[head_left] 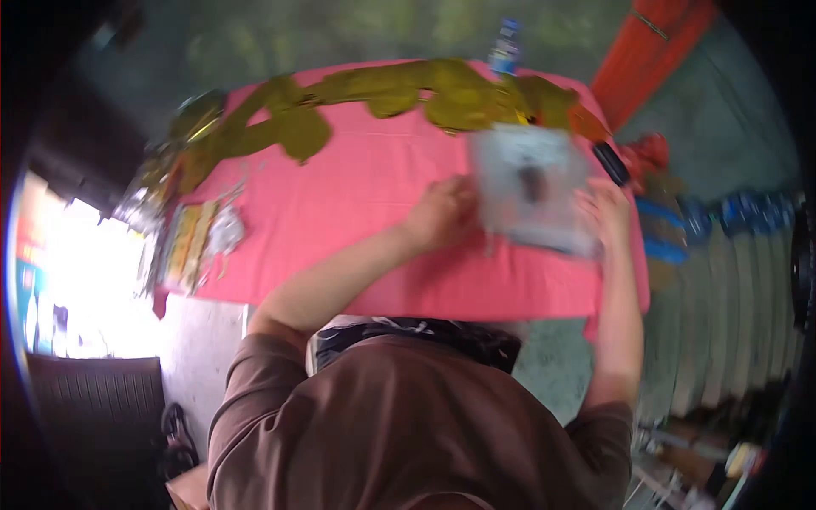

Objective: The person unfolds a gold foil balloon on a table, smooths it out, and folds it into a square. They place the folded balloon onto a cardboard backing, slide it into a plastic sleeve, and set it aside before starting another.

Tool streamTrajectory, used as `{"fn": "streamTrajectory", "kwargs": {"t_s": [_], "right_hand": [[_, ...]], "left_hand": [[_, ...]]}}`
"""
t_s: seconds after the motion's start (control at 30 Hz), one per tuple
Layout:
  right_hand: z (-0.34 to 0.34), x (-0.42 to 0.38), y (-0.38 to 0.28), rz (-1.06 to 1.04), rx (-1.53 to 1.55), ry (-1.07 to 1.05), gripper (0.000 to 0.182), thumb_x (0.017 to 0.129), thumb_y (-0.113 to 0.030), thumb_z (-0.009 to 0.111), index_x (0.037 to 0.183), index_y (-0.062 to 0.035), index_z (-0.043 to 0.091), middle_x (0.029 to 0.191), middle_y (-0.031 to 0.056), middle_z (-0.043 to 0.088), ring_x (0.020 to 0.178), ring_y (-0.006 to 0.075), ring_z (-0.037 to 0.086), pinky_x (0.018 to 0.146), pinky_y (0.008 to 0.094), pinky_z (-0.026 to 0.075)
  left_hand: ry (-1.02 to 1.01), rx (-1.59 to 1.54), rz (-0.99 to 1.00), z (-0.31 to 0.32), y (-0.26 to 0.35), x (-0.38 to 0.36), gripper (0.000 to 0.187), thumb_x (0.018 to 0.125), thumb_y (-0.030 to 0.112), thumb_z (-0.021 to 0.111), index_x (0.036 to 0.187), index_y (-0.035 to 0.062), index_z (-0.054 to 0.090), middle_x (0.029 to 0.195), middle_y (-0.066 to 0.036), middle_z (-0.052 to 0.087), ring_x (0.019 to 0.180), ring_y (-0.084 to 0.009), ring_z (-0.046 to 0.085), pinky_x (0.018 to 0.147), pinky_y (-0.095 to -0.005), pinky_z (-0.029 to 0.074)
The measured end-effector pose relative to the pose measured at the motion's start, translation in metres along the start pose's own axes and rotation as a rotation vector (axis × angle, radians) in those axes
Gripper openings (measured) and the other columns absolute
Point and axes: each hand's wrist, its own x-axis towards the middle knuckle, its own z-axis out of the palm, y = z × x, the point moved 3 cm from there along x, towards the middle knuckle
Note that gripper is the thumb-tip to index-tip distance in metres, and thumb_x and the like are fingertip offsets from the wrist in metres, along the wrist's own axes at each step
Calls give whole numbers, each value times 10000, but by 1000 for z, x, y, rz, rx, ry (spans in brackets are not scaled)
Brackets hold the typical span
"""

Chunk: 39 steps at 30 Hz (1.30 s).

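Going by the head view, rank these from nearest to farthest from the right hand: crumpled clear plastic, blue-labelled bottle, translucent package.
1. Translucent package: at the right hand, blurred.
2. Blue-labelled bottle: by the table's far edge.
3. Crumpled clear plastic: on the table's left side.

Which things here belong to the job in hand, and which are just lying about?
In use, seemingly:
pale packet, blurred, between left hand and right hand
pink cloth below

Probably just lying about:
bottle
black item
chair
gold foil, though its role is unclear
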Motion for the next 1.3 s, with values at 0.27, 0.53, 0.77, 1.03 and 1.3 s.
{"fn": "streamTrajectory", "kwargs": {"t_s": [0.27, 0.53, 0.77, 1.03, 1.3], "right_hand": [[-45, 2, -18, -332, -764, -93, 420, 880, -44, 549, 1296, -71, 498, 966, 60, 576, 745, 131, 527, 629, 252, 447], [38, -59, -71, -566, -1026, -96, 386, 897, -94, 551, 1268, -10, 490, 1041, 151, 541, 832, 190, 532, 764, 282, 447], [141, -79, -61, -485, -931, -374, 317, 879, -78, 555, 1185, 3, 537, 1149, 118, 524, 744, 171, 539, 630, 264, 461], [214, -95, -39, -756, -1032, -621, 307, 851, -59, 577, 1149, 14, 564, 1160, 116, 542, 730, 157, 554, 629, 266, 488], [235, -108, -21, -693, -1028, -663, 302, 823, -61, 599, 1117, 8, 583, 1131, 145, 568, 709, 210, 589, 661, 309, 500]], "left_hand": [[81, 138, -117, -74, -13, -82, 455, 795, 264, 641, 1203, 91, 539, 1355, -167, 412, 1294, -332, 348, 1046, -521, 280], [311, 597, -776, -166, -91, -223, 479, 786, 326, 634, 1205, 109, 547, 1323, -166, 446, 1257, -342, 389, 1019, -503, 312], [410, 568, -1041, -198, -126, -259, 717, 740, 544, 637, 1298, 123, 476, 1377, -129, 409, 1271, -332, 374, 1038, -487, 296], [377, 474, -749, -185, -161, -251, 387, 780, 409, 617, 979, 78, 597, 1015, -97, 555, 1009, -291, 509, 838, -423, 431], [442, 554, -698, -196, -191, -262, 246, 816, 323, 602, 823, 77, 598, 944, -102, 581, 915, -290, 551, 755, -405, 450]]}}
